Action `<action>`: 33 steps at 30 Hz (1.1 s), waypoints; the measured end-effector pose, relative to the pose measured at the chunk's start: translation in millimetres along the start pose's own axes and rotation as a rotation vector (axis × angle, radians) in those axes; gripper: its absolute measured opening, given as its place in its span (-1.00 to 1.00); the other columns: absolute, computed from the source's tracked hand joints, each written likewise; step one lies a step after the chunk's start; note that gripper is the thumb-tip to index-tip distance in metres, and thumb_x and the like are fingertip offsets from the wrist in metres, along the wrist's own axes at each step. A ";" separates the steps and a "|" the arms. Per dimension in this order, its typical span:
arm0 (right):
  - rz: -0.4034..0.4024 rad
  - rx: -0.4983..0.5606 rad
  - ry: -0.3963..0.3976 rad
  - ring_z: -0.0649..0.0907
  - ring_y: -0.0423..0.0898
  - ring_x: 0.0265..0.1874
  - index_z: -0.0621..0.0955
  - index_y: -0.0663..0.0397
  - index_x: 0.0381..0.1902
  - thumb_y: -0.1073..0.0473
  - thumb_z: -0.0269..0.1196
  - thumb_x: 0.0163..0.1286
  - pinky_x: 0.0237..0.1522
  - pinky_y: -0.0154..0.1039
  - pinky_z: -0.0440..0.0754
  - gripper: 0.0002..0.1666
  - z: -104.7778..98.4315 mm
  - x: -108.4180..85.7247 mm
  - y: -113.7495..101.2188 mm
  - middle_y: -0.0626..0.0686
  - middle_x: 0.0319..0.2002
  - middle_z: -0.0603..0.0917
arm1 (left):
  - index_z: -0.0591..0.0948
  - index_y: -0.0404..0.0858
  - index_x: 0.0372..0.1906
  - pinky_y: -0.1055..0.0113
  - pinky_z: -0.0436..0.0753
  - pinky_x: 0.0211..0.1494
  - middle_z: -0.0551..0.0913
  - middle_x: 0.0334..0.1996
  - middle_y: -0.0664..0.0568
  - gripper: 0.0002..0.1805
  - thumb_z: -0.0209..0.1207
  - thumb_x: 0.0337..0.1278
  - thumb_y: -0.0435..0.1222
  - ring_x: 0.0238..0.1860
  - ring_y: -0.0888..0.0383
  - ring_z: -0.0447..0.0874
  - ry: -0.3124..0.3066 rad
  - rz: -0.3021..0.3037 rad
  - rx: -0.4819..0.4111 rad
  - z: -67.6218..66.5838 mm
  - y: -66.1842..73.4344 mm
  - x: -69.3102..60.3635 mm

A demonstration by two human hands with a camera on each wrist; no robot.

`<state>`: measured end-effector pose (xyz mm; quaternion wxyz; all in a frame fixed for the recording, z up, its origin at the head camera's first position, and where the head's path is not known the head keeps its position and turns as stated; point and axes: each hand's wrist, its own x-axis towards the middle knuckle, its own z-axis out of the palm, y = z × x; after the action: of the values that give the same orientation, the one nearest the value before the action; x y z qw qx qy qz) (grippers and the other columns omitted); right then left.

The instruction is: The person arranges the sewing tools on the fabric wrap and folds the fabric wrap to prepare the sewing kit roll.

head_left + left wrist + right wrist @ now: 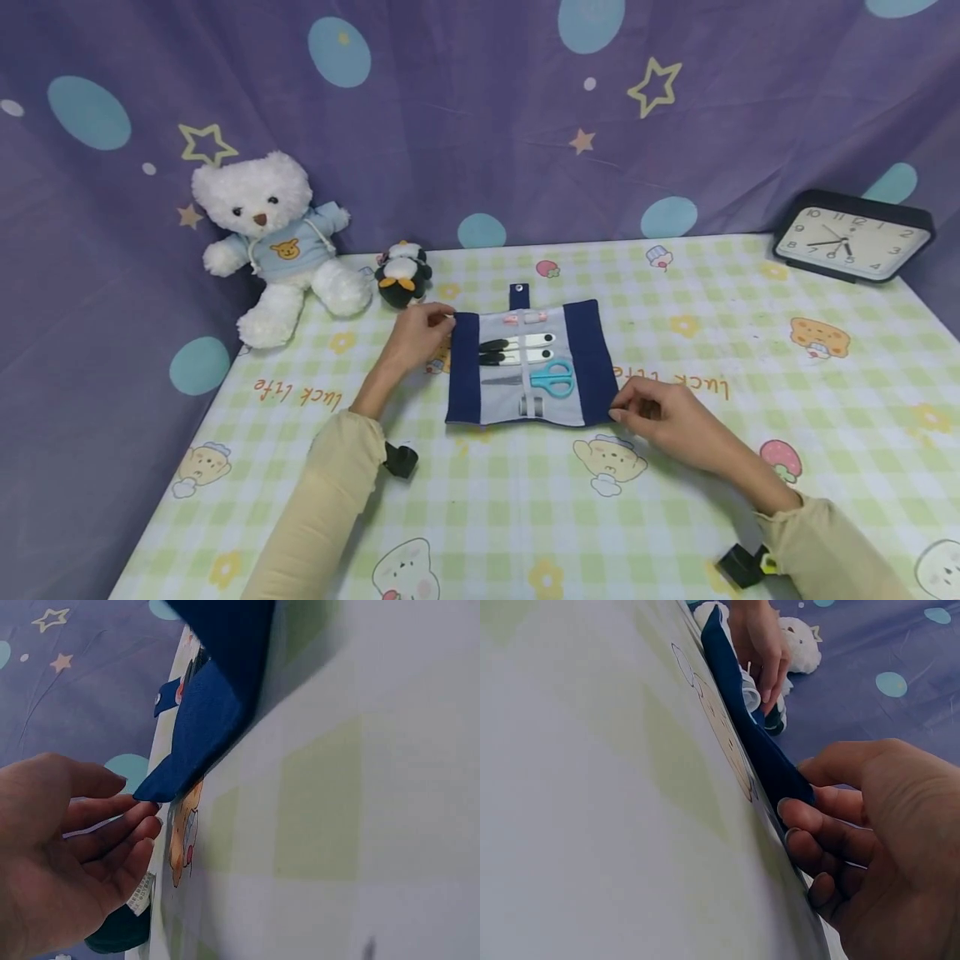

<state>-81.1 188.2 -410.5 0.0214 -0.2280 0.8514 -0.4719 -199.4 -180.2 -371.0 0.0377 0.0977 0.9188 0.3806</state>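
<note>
An unfolded fabric sewing kit [585,337], navy at both sides with a grey middle, lies on the tablecloth. Under its strap are blue-handled scissors [553,379], two black-and-white tools [525,348], a pink-and-white item [525,317] and a grey spool-like piece [531,407]. At the far left corner is my left hand [418,337]; its fingertips [150,808] touch the navy corner while the thumb stands slightly apart. My right hand [667,417] pinches the near right corner between thumb and fingers, clearer in the right wrist view.
A white teddy bear [281,250] and a penguin toy [402,275] sit at the back left. A black-framed clock [851,237] stands at the back right. Behind the checked tablecloth [465,517] hangs a purple curtain [465,125].
</note>
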 end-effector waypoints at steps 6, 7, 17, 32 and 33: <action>-0.036 -0.009 -0.008 0.54 -0.24 -0.54 0.71 -0.07 -0.22 0.29 0.39 0.42 -0.45 -0.31 0.51 -0.89 2.4 -0.9 0.2 -0.22 -0.48 0.59 | 0.51 -0.46 0.37 0.00 0.58 0.19 0.67 0.10 -0.29 -0.53 0.11 0.54 -0.29 0.12 -0.16 0.65 -0.056 0.003 0.039 1.6 1.2 -2.7; -0.038 -0.012 -0.007 0.53 -0.24 -0.54 0.71 -0.07 -0.21 0.29 0.39 0.42 -0.45 -0.31 0.51 -0.89 2.3 -1.0 0.2 -0.22 -0.48 0.58 | 0.50 -0.47 0.38 0.00 0.58 0.19 0.67 0.11 -0.30 -0.52 0.11 0.53 -0.29 0.12 -0.16 0.65 -0.058 0.004 0.044 2.1 1.2 -2.7; -0.039 -0.029 -0.016 0.54 -0.25 -0.54 0.70 -0.09 -0.21 0.27 0.39 0.42 -0.46 -0.31 0.51 -0.89 3.3 -1.4 0.4 -0.23 -0.48 0.59 | 0.41 -0.52 0.43 0.02 0.58 0.17 0.60 0.10 -0.30 -0.44 0.16 0.51 -0.28 0.13 -0.16 0.62 -0.078 0.010 0.073 6.0 0.8 -3.7; -0.064 -0.128 -0.001 0.49 -0.23 -0.46 0.68 -0.19 -0.21 0.22 0.45 0.37 -0.40 -0.30 0.47 -0.83 0.8 0.3 -1.8 -0.21 -0.43 0.53 | 0.35 -0.57 0.44 0.00 0.59 0.12 0.67 -0.01 -0.30 -0.39 0.18 0.48 -0.29 -0.06 -0.09 0.68 -0.150 0.170 0.134 0.6 4.6 -28.2; -0.074 -0.142 0.005 0.48 -0.23 -0.43 0.69 -0.18 -0.20 0.21 0.46 0.35 -0.38 -0.29 0.47 -0.83 0.5 0.4 -2.4 -0.20 -0.40 0.53 | 0.39 -0.57 0.42 0.01 0.58 0.07 0.68 -0.11 -0.26 -0.41 0.18 0.49 -0.29 -0.13 -0.07 0.65 -0.159 0.197 0.149 0.2 5.4 -32.0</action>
<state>-80.5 186.6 -408.8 -0.0143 -0.2592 0.8737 -0.4115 -167.3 -183.0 -367.4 0.0654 0.2196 0.9246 0.3043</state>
